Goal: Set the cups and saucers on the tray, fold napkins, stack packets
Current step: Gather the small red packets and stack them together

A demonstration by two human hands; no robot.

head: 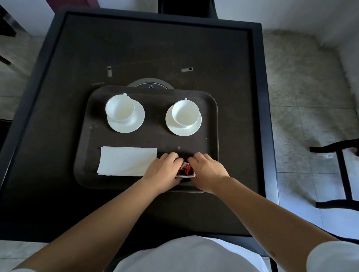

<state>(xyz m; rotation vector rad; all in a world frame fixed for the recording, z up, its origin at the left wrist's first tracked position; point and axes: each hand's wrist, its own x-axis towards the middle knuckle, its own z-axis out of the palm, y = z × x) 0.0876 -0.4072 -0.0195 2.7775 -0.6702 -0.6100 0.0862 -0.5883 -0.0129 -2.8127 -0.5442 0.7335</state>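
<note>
A: Which step is in hand?

B: The packets, by the look of it. At the lower centre of the frame, the packets [186, 170] are pressed between the left hand [164, 169] and the right hand [208, 171], on the near right part of the tray [208, 100]. A red and black print is seen between the fingers; how many packets lie there cannot be told.

A: And the grip?

B: Both grips are closed narrowly on the sides of the packets, fingers curled at the edges, as if the pile were being squared. Whether it is lifted or resting on the tray cannot be told for certain; it seems to rest.

A: What of the napkin?

B: A folded napkin [127, 161] is laid just beside the left hand, at the lower left of the tray. Whether it is one sheet or several cannot be made out.

A: Farther off?

B: Two saucers are set on the far half of the tray, a cup on each: the left cup [120, 107] at centre left, leaning off-centre on its saucer [126, 121], the right cup [185, 112] sitting squarely on its saucer [183, 126]. All is carried by the dark worktop [153, 49].

A: What is called for next?

B: The task is judged nearly done. The edges should be evened, then both grips eased off outward without the pile being dragged askew.
</note>
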